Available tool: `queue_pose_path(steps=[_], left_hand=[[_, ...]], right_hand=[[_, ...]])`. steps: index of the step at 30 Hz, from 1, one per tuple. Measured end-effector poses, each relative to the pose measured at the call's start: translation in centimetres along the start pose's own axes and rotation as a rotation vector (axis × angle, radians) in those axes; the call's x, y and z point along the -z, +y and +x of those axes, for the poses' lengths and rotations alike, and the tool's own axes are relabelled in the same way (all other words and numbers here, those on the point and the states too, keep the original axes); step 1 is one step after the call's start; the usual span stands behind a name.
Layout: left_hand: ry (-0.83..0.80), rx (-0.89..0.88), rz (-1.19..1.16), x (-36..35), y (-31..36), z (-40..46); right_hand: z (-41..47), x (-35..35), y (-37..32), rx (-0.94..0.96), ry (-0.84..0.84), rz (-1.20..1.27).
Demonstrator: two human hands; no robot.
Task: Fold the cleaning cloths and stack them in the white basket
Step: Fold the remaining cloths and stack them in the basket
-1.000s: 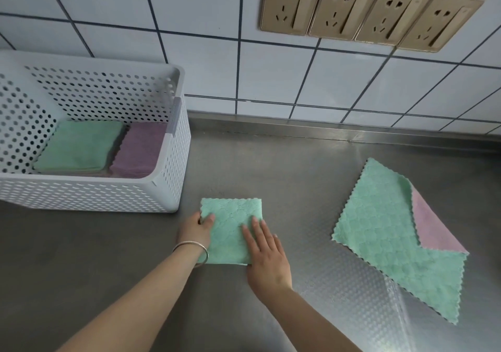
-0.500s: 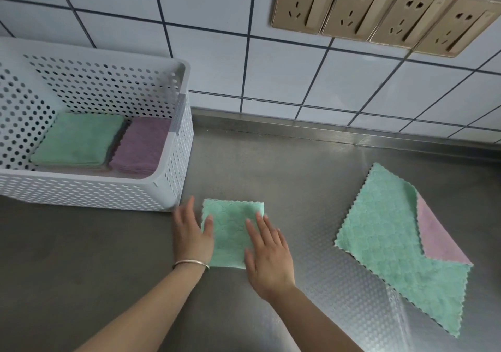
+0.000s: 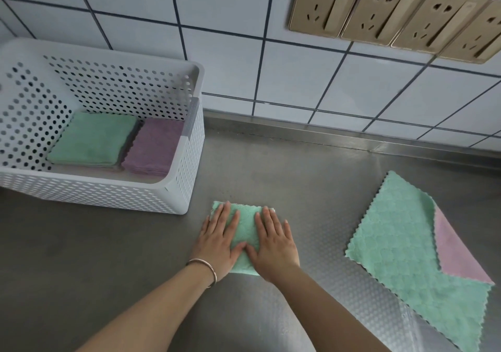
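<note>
A small folded green cloth (image 3: 246,231) lies on the steel counter in front of me. My left hand (image 3: 219,240) rests flat on its left half and my right hand (image 3: 273,243) on its right half, fingers spread, thumbs nearly touching. Neither hand grips the cloth. The white perforated basket (image 3: 179,186) stands to the left, holding a folded green stack (image 3: 92,140) and a folded purple stack (image 3: 154,148) side by side. At the right an unfolded green cloth (image 3: 401,248) lies flat with one corner turned over, showing its pink side (image 3: 455,251).
The steel counter (image 3: 284,178) runs back to a raised metal lip under a white tiled wall (image 3: 222,58). A row of gold wall sockets (image 3: 379,12) sits at the upper right. A silver bangle (image 3: 206,267) is on my left wrist.
My left hand has moved from the cloth's left edge onto its top. Both hands have slid together and now lie flat on the folded cloth. The view has shifted slightly.
</note>
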State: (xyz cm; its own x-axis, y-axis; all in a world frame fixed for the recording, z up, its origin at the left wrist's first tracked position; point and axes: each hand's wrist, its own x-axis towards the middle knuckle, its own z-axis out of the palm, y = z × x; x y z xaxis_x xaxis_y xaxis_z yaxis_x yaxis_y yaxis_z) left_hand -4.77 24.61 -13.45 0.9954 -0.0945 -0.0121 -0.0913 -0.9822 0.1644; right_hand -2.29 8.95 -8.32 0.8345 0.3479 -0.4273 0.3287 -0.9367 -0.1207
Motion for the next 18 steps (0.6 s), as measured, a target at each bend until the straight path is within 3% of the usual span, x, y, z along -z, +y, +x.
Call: queue_pose_path(steps=[2, 5, 7, 13, 18], left_hand=[[0.051, 0.094, -0.103, 0.7, 0.2, 0.1], [0.139, 0.564, -0.438, 2.0, 1.0, -0.4], [0.057, 0.785, -0.479, 3.0, 1.6, -1.1], [-0.132, 0.825, -0.381, 4.0, 2.8, -3.9], [-0.158, 0.84, -0.786, 6.2, 3.3, -6.1]], right_hand=[[-0.2, 1.1, -0.1, -0.047, 0.04, 0.148], [-1.3, 1.0, -0.5, -0.313, 0.264, 0.592], [-2.2, 0.7, -0.8, -0.453, 0.243, 0.801], [-4.8, -0.1, -0.4, -0.541, -0.047, 1.035], [-7.1, 0.7, 0.4, -0.513, -0.095, 1.174]])
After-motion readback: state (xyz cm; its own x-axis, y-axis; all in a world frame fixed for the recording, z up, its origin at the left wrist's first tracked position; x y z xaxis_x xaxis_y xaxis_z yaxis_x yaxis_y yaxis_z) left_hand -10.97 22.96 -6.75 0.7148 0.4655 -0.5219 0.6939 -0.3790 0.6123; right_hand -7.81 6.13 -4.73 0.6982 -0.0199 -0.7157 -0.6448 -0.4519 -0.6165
